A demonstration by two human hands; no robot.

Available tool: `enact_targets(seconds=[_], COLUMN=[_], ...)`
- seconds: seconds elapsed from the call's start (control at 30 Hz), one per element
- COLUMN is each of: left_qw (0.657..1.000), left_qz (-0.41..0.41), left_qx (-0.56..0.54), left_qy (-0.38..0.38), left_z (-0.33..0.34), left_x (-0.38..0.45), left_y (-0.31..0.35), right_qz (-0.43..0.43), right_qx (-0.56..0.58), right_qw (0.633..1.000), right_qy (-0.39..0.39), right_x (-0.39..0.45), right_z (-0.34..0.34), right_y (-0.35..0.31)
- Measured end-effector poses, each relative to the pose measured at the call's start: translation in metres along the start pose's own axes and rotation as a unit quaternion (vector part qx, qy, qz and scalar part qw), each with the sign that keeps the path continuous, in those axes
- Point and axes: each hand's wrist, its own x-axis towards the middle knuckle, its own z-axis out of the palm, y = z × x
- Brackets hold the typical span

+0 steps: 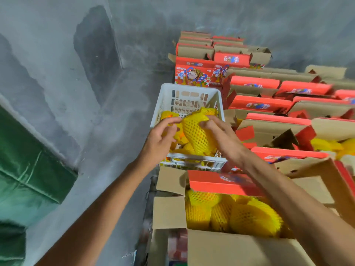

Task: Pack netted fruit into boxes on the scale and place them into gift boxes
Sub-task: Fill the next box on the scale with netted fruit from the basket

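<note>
Head-camera view: a netted fruit (197,134) was held above a white plastic basket (167,96), its long axis tilted from upper left down to lower right. It was gripped at its right flank by the curled fingers of the right hand (221,135), the nearer of the two. The left hand (163,139), fingers loosely parted, was touching the net's upper left end. An open cardboard box (226,244) of netted fruit lay nearer the body, gift boxes (259,104) ranged to the right.
</note>
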Motion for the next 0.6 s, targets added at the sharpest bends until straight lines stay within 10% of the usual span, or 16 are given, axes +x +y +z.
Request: enact_targets(seconds=[0.43,0.6], left_qw=[0.953,0.986], left_qz=[-0.151,-0.107], left_qx=[-0.240,-0.093], left_qy=[-0.111,-0.087], left_z=[0.079,0.079], left_x=[-0.148,-0.174], left_y=[0.121,0.113], right_qz=[-0.145,-0.127], right_qx=[-0.052,-0.154], right_qw=[0.986,0.978], right_qy=[0.060,0.065], right_x=[-0.183,-0.208], right_z=[0.000,-0.021], right_y=[-0.005,0.020])
